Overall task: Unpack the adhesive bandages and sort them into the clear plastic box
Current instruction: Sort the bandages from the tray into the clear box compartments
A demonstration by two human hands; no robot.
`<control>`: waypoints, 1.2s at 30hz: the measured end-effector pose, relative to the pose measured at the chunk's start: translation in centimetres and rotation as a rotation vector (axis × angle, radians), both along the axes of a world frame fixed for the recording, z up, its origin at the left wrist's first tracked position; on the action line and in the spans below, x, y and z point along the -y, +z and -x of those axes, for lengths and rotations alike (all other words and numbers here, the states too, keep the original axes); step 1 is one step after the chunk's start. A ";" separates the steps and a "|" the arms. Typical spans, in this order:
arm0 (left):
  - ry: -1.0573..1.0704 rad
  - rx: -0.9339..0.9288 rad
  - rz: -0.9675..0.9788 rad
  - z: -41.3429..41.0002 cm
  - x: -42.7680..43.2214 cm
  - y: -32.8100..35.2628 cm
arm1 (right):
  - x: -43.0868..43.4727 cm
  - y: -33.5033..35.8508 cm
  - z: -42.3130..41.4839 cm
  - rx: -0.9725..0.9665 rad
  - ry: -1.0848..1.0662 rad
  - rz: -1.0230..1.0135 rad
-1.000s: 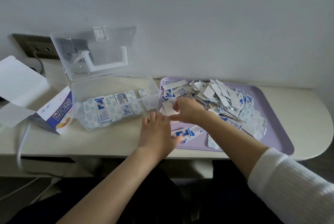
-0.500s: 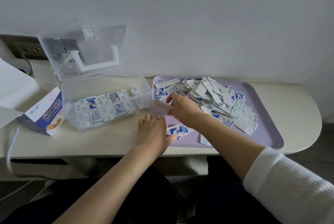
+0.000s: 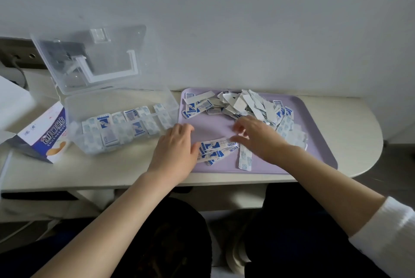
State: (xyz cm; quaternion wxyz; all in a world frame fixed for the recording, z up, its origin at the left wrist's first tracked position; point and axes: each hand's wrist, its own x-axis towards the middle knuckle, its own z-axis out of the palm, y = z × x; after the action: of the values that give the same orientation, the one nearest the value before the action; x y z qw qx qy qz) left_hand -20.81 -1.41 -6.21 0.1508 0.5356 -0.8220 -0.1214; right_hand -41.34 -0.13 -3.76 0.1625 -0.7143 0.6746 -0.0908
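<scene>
A clear plastic box (image 3: 74,107) stands open on the table's left, lid (image 3: 94,57) tilted back, with several wrapped bandages (image 3: 121,127) lined along its front. A lilac tray (image 3: 314,143) holds a loose pile of bandages (image 3: 244,104) at the back and a small stack (image 3: 215,148) near its front-left. My left hand (image 3: 177,149) lies palm down at the tray's left edge, touching that stack. My right hand (image 3: 258,136) hovers over the tray with fingers spread, fingertips at the stack's right end. Neither hand holds anything.
A blue and white bandage carton (image 3: 45,138) lies open at the left of the box. A wall socket with a cable (image 3: 15,62) sits behind it. One single bandage (image 3: 244,158) lies near the tray's front. The wall runs close behind the table (image 3: 350,120).
My right hand has let go of the bandage it held and moved right and down to the small stack. My left hand shifted slightly toward the tray.
</scene>
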 end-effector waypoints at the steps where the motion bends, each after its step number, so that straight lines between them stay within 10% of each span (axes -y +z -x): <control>1: -0.023 0.015 -0.025 0.1 0.0 -0.2 | -0.1 0.0 0.3 -0.018 -0.113 0.003; 8: -0.119 0.144 -0.067 1.5 -0.1 -1.7 | -1.5 -0.1 -0.8 -0.222 -0.242 -0.315; 13: -0.117 0.156 0.011 2.8 -0.4 -1.9 | -0.7 -0.4 -0.9 0.161 -0.366 -0.341; 21: -0.046 0.018 -0.009 3.2 0.3 -1.3 | -0.2 0.8 0.3 0.174 -0.379 -0.237; 30: -0.041 -0.383 -0.173 4.1 0.0 0.3 | -0.5 1.9 -2.6 0.899 -0.417 -0.209; 36: 0.020 -0.260 -0.139 2.9 1.0 0.1 | -0.4 -0.1 -3.0 0.237 -0.187 0.068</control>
State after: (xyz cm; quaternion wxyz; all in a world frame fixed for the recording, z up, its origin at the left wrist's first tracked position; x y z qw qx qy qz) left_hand -23.70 -2.42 -6.15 0.2197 0.5328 -0.7797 -0.2449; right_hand -38.34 0.27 -3.87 0.2074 -0.6379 0.7107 -0.2122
